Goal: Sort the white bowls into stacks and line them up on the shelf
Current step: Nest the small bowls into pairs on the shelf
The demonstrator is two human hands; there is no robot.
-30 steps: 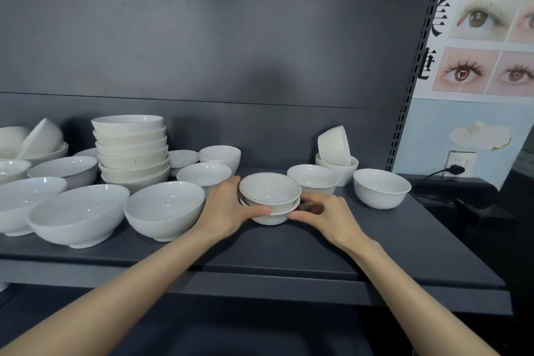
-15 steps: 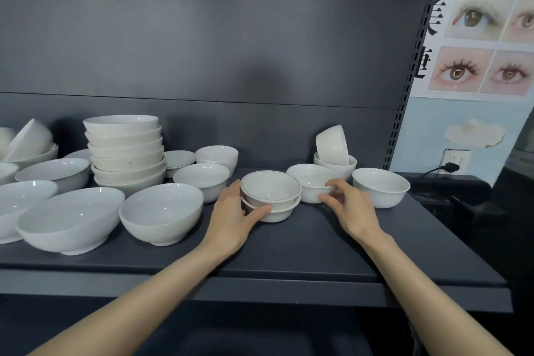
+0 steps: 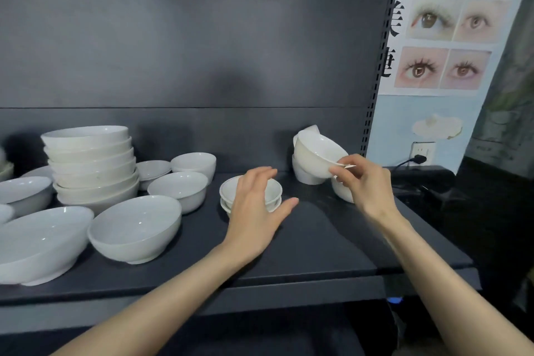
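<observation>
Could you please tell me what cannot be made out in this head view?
All head view:
- Two-bowl stack: left hand covers its right side; contact unclear.
- Rightmost bowl: mostly behind the right hand.
- Lifted bowl: hides the pile behind it.
- Leftmost bowls: cut by the frame edge.

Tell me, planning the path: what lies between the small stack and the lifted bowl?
Only bare shelf separates small stack and lifted bowl, head view.
</observation>
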